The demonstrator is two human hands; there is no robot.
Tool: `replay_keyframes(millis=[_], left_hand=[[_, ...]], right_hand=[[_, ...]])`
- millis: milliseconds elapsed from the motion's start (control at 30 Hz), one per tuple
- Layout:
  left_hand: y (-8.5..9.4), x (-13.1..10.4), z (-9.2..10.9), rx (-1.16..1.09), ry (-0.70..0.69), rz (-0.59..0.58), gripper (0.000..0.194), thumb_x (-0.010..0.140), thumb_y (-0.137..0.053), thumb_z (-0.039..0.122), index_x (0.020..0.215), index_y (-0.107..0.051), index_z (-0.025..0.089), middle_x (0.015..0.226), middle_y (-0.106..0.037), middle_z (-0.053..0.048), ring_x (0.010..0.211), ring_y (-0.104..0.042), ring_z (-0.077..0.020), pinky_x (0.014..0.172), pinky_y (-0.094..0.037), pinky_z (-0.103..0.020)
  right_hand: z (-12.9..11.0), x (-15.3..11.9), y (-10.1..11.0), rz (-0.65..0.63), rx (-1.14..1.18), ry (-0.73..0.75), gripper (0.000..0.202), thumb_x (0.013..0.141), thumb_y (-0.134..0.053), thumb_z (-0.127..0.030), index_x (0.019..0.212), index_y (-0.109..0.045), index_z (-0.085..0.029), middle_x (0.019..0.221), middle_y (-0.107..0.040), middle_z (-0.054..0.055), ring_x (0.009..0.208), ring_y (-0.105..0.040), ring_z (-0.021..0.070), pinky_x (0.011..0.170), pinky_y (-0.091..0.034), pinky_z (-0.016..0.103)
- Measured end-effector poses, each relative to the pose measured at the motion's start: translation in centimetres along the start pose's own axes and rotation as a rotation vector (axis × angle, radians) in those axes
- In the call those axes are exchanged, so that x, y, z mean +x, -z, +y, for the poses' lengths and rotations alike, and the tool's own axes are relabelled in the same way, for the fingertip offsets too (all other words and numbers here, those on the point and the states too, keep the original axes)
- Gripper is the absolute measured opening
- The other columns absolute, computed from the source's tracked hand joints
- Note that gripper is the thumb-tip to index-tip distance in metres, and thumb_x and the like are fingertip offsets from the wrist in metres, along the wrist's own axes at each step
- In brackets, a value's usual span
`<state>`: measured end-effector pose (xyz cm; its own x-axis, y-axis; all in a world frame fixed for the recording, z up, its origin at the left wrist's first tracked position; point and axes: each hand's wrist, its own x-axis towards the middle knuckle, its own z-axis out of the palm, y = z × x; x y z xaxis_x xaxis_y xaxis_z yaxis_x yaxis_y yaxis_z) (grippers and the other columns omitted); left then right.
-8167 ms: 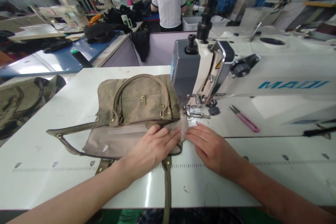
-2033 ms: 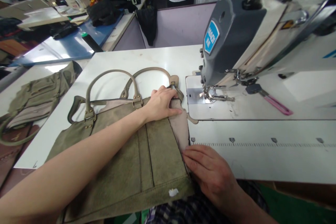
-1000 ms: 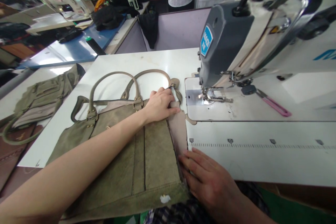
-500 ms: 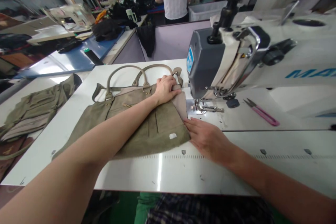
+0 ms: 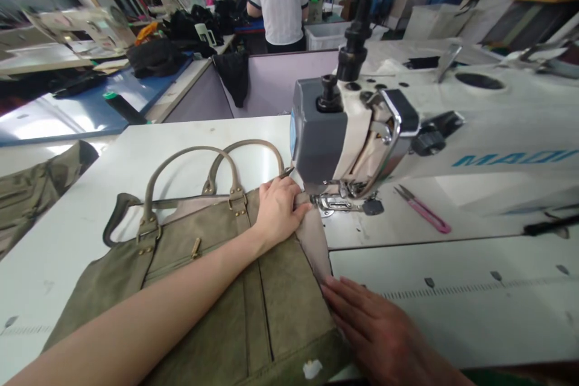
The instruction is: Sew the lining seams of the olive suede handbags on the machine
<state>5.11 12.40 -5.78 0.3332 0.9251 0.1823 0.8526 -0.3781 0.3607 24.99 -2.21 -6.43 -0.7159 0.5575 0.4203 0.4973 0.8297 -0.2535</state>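
An olive-green handbag (image 5: 217, 289) lies flat on the sewing table, its two curved handles (image 5: 190, 151) pointing away from me. My left hand (image 5: 280, 208) rests on its upper right corner, fingers curled over the edge and thumb towards the presser foot (image 5: 332, 202). Lower down, my right hand (image 5: 380, 325) holds the side edge, where a beige lining strip (image 5: 314, 247) shows; its thumb is hidden. The bag's top corner sits right at the presser foot of the sewing machine (image 5: 321, 126). A small white patch (image 5: 312, 368) marks the bag's lower part.
Pink-handled thread snips (image 5: 425, 211) lie right of the presser foot. Another olive bag piece (image 5: 40, 187) is at the far left. A dark thread cone (image 5: 124, 108) lies behind the table's left part. A person in a white shirt (image 5: 280, 3) stands beyond the lilac partition (image 5: 275, 81).
The handbag and both hands have come closer to me, with the bag's top corner now at the presser foot. My view has moved nearer and shifted right.
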Motion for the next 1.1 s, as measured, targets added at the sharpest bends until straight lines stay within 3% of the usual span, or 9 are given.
replay_keyframes(millis=[200, 400, 667, 933, 1100], left_hand=[[-0.3, 1.3, 0.0, -0.046, -0.066, 0.006, 0.007, 0.080, -0.065, 0.022, 0.084, -0.062, 0.017, 0.097, -0.064, -0.005, 0.099, -0.058, -0.0257, 0.091, -0.040, -0.042], [-0.4, 2.1, -0.5, -0.080, -0.159, -0.024, 0.004, 0.078, -0.063, 0.021, 0.080, -0.063, 0.017, 0.099, -0.065, -0.006, 0.101, -0.059, -0.0274, 0.093, -0.042, -0.043], [-0.4, 2.2, -0.4, -0.060, -0.142, -0.023, 0.012, 0.080, -0.061, 0.023, 0.088, -0.067, 0.018, 0.104, -0.065, -0.007, 0.109, -0.057, -0.0287, 0.099, -0.039, -0.044], [-0.6, 2.2, -0.6, -0.041, -0.156, -0.028, 0.007, 0.078, -0.058, 0.021, 0.081, -0.064, 0.019, 0.100, -0.066, -0.007, 0.101, -0.060, -0.0279, 0.091, -0.044, -0.043], [-1.4, 4.1, -1.6, -0.019, -0.173, -0.039, 0.011, 0.076, -0.055, 0.015, 0.084, -0.063, 0.017, 0.102, -0.066, -0.009, 0.105, -0.059, -0.0276, 0.094, -0.043, -0.042]], right_hand=[[0.1, 0.7, 0.1, -0.010, 0.022, -0.042, 0.037, 0.095, -0.035, -0.006, 0.118, -0.064, -0.005, 0.124, -0.064, 0.016, 0.125, -0.053, 0.0235, 0.104, -0.047, 0.036], [-0.3, 1.1, 0.2, -0.035, -0.002, -0.044, 0.039, 0.093, -0.036, -0.004, 0.123, -0.061, -0.003, 0.127, -0.061, 0.018, 0.127, -0.051, 0.0265, 0.102, -0.050, 0.042], [0.1, 1.1, -0.1, 0.000, -0.023, -0.026, 0.038, 0.093, -0.036, -0.004, 0.119, -0.064, -0.005, 0.125, -0.063, 0.016, 0.123, -0.054, 0.0260, 0.101, -0.051, 0.041], [0.1, 0.9, -0.2, -0.006, -0.018, -0.031, 0.040, 0.091, -0.036, -0.002, 0.121, -0.063, -0.004, 0.126, -0.063, 0.016, 0.123, -0.055, 0.0264, 0.101, -0.051, 0.042], [1.1, 1.6, -0.8, -0.026, -0.028, -0.053, 0.038, 0.091, -0.039, -0.004, 0.121, -0.062, -0.003, 0.128, -0.061, 0.018, 0.127, -0.050, 0.0286, 0.103, -0.049, 0.043]])
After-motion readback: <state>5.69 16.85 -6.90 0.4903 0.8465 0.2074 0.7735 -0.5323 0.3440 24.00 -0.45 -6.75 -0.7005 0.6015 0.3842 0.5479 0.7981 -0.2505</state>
